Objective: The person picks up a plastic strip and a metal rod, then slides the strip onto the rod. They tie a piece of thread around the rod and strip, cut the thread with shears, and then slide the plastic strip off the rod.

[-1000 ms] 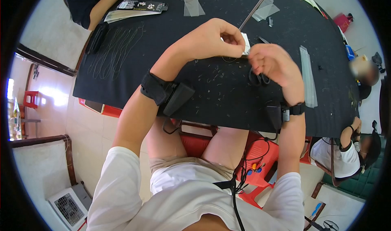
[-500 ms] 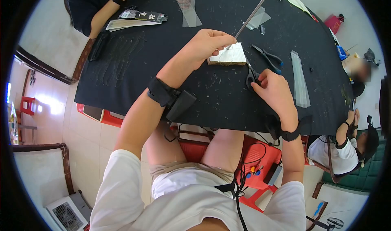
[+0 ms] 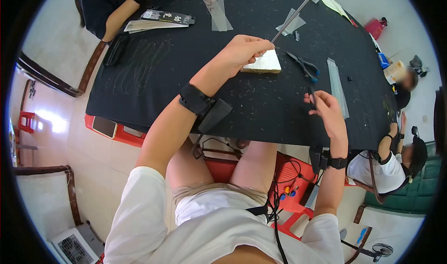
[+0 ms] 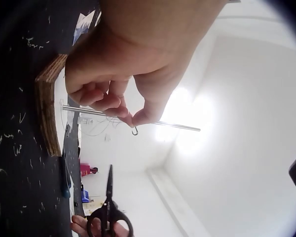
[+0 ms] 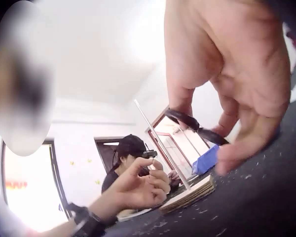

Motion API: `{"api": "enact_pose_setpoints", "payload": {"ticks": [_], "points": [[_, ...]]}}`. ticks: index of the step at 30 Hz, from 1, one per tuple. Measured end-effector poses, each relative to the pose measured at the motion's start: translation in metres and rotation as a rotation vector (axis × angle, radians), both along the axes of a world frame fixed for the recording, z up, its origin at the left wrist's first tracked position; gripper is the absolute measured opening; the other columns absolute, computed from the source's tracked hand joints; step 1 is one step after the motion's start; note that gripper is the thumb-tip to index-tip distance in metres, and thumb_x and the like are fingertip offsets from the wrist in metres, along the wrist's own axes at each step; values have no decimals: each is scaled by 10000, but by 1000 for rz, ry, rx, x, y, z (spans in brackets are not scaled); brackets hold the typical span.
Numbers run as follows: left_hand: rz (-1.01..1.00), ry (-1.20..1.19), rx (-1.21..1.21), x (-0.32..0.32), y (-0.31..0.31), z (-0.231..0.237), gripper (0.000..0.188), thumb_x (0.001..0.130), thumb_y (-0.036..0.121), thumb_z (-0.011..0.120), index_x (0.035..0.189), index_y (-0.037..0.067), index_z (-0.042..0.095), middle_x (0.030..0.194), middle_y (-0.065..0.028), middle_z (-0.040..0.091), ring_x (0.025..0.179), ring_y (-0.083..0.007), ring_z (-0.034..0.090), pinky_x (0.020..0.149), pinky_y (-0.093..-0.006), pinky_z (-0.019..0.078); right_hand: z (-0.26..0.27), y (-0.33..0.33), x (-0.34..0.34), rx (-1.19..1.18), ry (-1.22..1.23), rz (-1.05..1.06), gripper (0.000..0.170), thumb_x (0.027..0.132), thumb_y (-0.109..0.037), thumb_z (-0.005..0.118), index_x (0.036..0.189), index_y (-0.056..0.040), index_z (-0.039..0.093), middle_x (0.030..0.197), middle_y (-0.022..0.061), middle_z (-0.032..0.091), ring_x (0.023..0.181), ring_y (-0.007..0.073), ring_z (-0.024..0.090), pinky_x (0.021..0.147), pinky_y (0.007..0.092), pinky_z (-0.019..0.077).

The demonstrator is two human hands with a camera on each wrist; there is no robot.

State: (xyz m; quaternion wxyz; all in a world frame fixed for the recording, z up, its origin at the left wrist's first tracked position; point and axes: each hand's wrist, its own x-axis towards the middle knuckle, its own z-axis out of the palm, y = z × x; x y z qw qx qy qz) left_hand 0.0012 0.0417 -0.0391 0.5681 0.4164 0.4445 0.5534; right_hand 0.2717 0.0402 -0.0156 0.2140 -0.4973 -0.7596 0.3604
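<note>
Left hand (image 3: 243,49) set in a fine fingertip pinch on a small hook (image 4: 135,131), over the block (image 3: 264,69); rod (image 3: 299,13) passes beside the fingertips, contact unclear to us. Right hand (image 3: 329,111) curled about the handle loops of the scissors (image 4: 107,215), at four o'clock from the block; blades look together. We read the step as steadying the hook and readying the scissors. Next move, we judge: part the blades, swing toward ten o'clock, keep the pinch firm.

From the block (image 3: 269,61) on my table (image 3: 223,110), the pliers (image 3: 303,67) lie at three o'clock, the scissors (image 4: 108,210) in my right hand (image 3: 329,112) at four, the packet (image 3: 163,18) at ten.
</note>
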Motion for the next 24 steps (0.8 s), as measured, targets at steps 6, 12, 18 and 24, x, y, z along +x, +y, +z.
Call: {"api": "enact_pose_setpoints", "payload": {"ticks": [6,12,18,24], "points": [[-42,-7,12,4,-1,-1,152,763,204,638,724,61,604,635,55,421,576,-31,355,541,-169,303,-8,-14,1,-864,898,44,321,885,-296,484,896,15,562,938,170,599,766,192,594,597,259,470],[-43,-37,6,3,1,-4,152,781,194,619,712,63,585,627,61,415,567,-27,351,529,-168,297,-3,-32,-41,-369,594,147,145,803,-140,616,768,-25,535,741,23,526,634,81,466,534,223,373],[-72,-97,-58,4,-1,-1,165,791,189,607,675,92,542,626,64,419,539,-26,349,509,-179,307,6,-39,-60,539,13,159,277,680,-123,698,729,-16,447,668,45,415,590,124,422,537,238,367],[-56,-132,-71,4,-1,1,160,794,202,603,702,89,537,632,63,422,546,-18,352,508,-162,307,2,-39,-63,637,-27,105,305,683,-138,678,826,1,447,784,107,422,684,232,474,597,308,401]]}}
